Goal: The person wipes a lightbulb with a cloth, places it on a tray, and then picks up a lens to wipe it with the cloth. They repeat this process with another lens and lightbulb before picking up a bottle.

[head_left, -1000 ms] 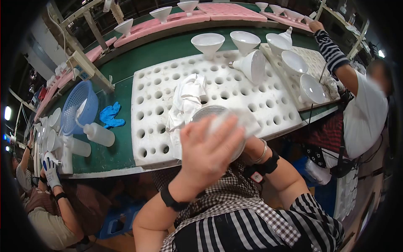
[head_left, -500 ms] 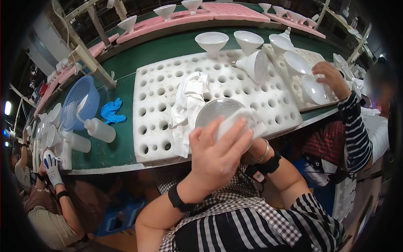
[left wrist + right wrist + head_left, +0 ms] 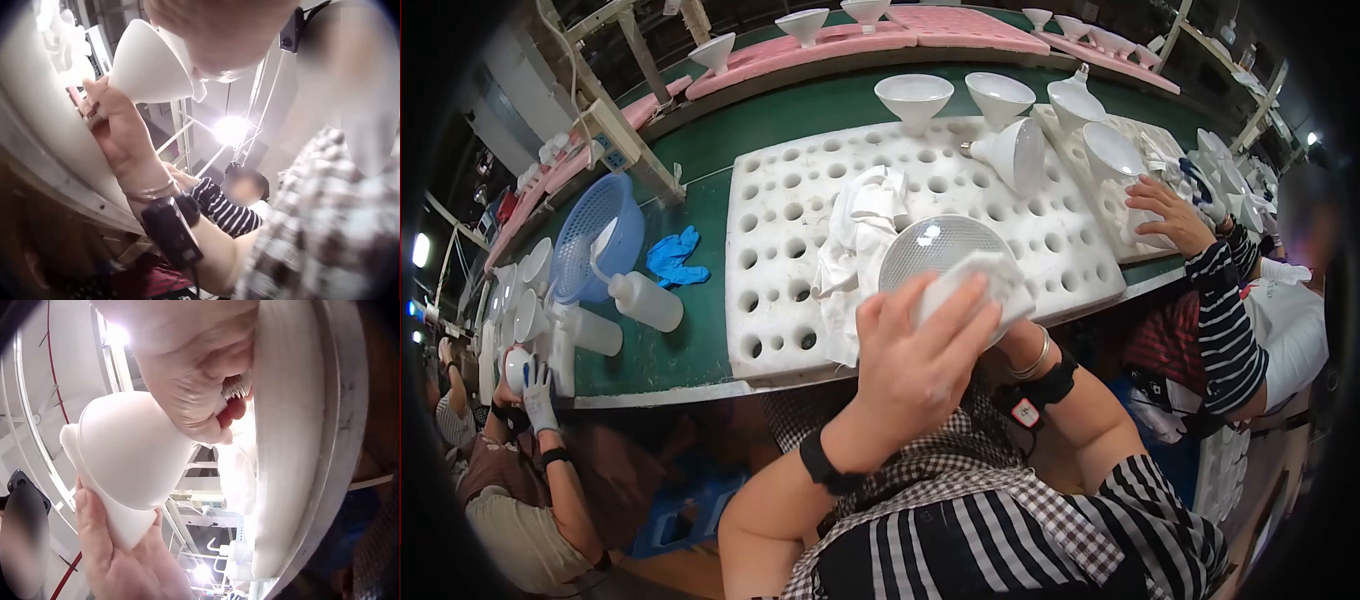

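Note:
A white reflector lamp bulb [image 3: 935,243] with a wide, textured lens face is tilted up over the near edge of the foam board [image 3: 775,235]. My left hand [image 3: 920,365] holds a folded white cloth [image 3: 992,275] against the near side of that face. From the right wrist view, my right hand [image 3: 194,369] grips the bulb by its threaded metal base; the bulb's smooth white back [image 3: 140,450] shows there. The left wrist view shows my right hand [image 3: 125,128] at the narrow neck. A crumpled white cloth [image 3: 865,225] lies on the board just behind the bulb.
Several more bulbs, including one lying bulb [image 3: 1012,157], are on the foam boards. At left are a blue basket [image 3: 625,245], a blue glove [image 3: 675,258] and a squeeze bottle [image 3: 648,303]. Another person's hand [image 3: 1165,212] works at right. Pink foam [image 3: 965,28] lines the back shelf.
My left hand and cloth have shifted down and right across the bulb, showing more of its face. At right, the other person's hand has come down from the back shelf to a bulb.

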